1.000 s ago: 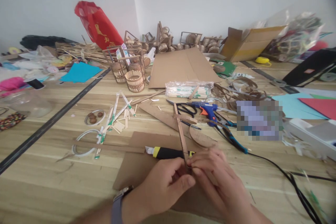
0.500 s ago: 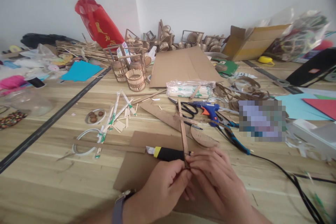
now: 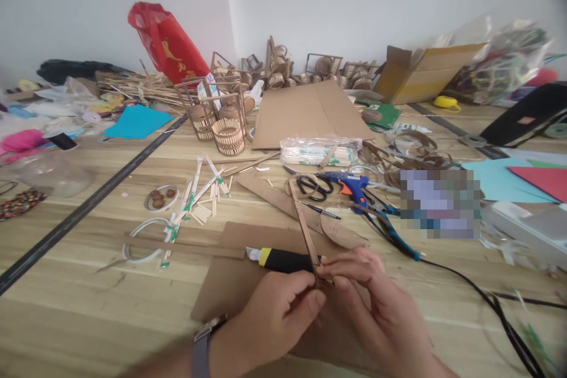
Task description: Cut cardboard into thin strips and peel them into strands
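A narrow brown cardboard strip (image 3: pixel 305 221) points away from me, its near end between my two hands. My left hand (image 3: pixel 279 313), with a watch (image 3: pixel 210 328) on its wrist, pinches that end between thumb and bent fingers. From the other side, the fingertips of my right hand (image 3: pixel 381 313) press on the same end, its thumb a little apart. Just beyond my left hand, a yellow and black utility knife (image 3: pixel 283 260) lies on a brown cardboard sheet (image 3: pixel 221 289). The strip's very tip is hidden by my fingers.
Beyond my hands lie black-handled scissors (image 3: pixel 316 187), a blue glue gun (image 3: pixel 354 186), pliers (image 3: pixel 401 239) and a pen (image 3: pixel 321 210). Cut sticks (image 3: pixel 201 211) and tape rolls (image 3: pixel 144 240) are at left. Small stick baskets (image 3: pixel 229 137) stand farther back. A black cable (image 3: pixel 465 277) runs along the right.
The strip's far end has swung slightly left and nearer. My right thumb has drawn away from my left thumb, and the right hand has shifted slightly right.
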`<state>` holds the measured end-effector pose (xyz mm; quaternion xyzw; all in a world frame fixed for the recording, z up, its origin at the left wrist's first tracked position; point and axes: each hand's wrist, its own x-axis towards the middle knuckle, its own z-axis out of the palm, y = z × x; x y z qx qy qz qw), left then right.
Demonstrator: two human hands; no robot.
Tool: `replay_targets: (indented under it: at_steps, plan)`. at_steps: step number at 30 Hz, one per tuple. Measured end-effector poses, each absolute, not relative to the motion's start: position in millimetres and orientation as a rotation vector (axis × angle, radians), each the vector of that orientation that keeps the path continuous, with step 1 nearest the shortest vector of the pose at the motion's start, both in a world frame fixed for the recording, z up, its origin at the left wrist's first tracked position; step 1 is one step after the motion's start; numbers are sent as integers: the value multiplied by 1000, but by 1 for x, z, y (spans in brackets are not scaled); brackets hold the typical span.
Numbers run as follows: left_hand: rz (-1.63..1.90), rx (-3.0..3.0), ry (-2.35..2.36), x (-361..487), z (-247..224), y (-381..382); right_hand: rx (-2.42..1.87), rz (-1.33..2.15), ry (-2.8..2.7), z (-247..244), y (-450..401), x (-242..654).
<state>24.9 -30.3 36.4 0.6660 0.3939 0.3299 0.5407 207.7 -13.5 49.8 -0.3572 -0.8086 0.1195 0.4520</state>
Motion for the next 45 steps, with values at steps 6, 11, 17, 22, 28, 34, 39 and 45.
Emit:
replay_targets:
  at_steps: [6, 11, 17, 22, 28, 34, 39, 45]
  plan:
    - [822, 1107, 848, 32, 31, -27, -765, 135, -2111, 48, -13, 205]
    - [792, 1147, 921, 32, 33, -29, -822, 107, -2124, 40, -10, 204]
    - [777, 1419, 994, 28, 33, -32, -814, 116, -2108, 47, -12, 206]
    - [768, 1685, 1009, 25, 38, -32, -868, 201, -2061, 52, -13, 208]
    - [769, 1902, 971, 21, 42, -29, -942, 358, -1931, 48, -15, 208]
    - [802, 1384, 911, 25, 37, -28, -821, 196, -2045, 48, -15, 207]
    - [869, 1136, 831, 29, 31, -24, -755, 114, -2089, 48, -15, 203]
    - [859, 1198, 909, 28, 29, -28, -774, 55, -2126, 45, -13, 203]
